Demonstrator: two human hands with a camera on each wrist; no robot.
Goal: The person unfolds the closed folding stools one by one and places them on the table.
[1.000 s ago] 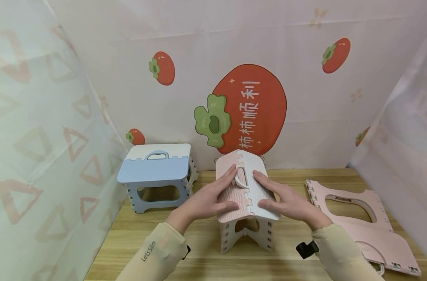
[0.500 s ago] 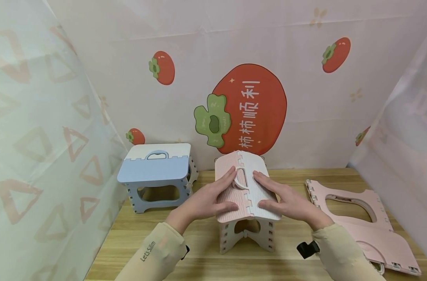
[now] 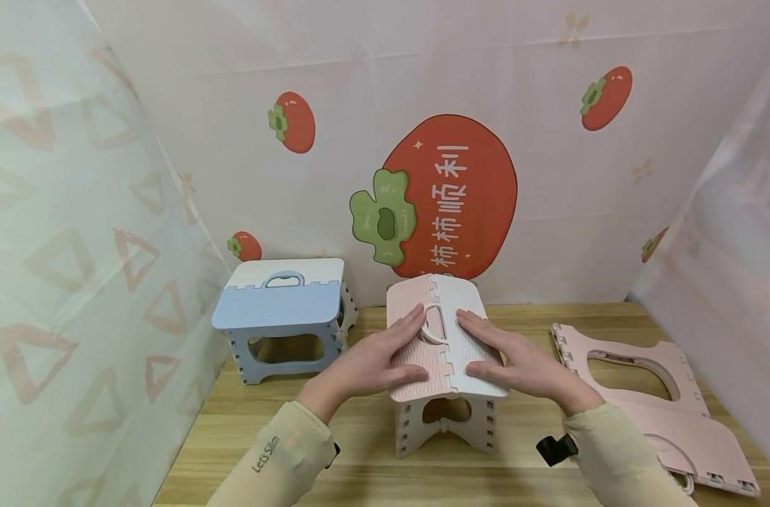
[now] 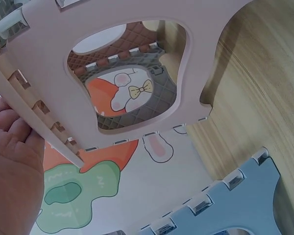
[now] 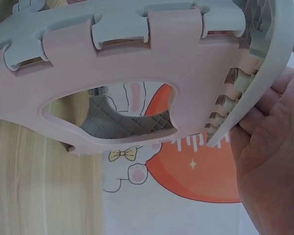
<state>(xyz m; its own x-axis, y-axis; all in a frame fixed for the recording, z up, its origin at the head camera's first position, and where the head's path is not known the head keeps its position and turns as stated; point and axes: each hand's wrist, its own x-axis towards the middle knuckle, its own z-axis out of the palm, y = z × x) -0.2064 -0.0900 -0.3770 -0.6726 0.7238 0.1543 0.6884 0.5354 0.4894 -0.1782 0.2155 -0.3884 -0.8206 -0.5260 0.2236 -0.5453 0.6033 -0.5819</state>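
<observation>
A small folding step stool point(image 3: 467, 345) stands on the table in front of me, its top half pink and half white, with a slight ridge along the middle hinge. My left hand point(image 3: 372, 360) lies spread on the pink half, the index fingertip beside the oval carry handle point(image 3: 430, 336). On the white half rests my right hand point(image 3: 527, 360), fingers spread. Below, the legs are splayed apart. The left wrist view shows a pink leg panel point(image 4: 198, 63) with an oval opening. In the right wrist view, my right hand point(image 5: 269, 166) is beside the top's edge.
To the left stands an unfolded blue-and-white step stool point(image 3: 283, 306). A pink folding stool point(image 3: 695, 429) lies folded flat at the right side of the wooden table point(image 3: 524, 486). Behind the table hangs a white cloth backdrop point(image 3: 385, 56) printed with persimmons.
The middle stool's top has flattened a little, and its two halves and its legs have spread slightly wider. Both hands have stayed on the top.
</observation>
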